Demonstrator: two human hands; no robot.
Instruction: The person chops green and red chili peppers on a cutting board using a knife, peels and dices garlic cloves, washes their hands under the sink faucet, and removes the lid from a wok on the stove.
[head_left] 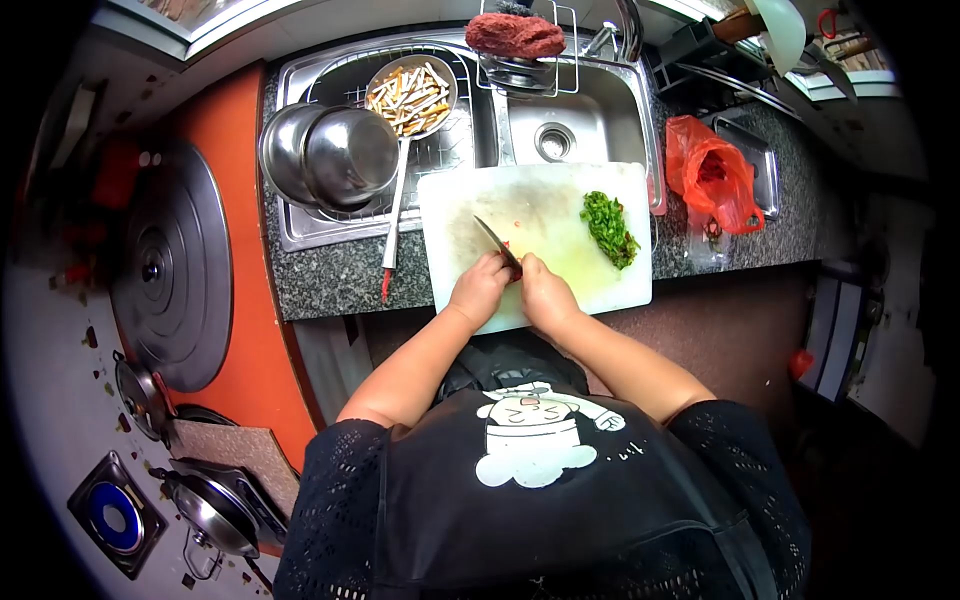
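White, the board [612, 288] lay under the knife [494, 240], on which the right hand [548, 297] was clamped. The left hand [480, 291] bunched beside the knife, perhaps steadying something, though its grip couldn't be told. Greens [608, 231] sat rightward, probably leaving cutting room.

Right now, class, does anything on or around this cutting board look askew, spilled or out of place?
The cutting board looks oddly placed: its far side lies over the sink while its near edge juts past the counter. A few red bits lie loose on it, probably chopping scraps. Nothing looks clearly damaged.
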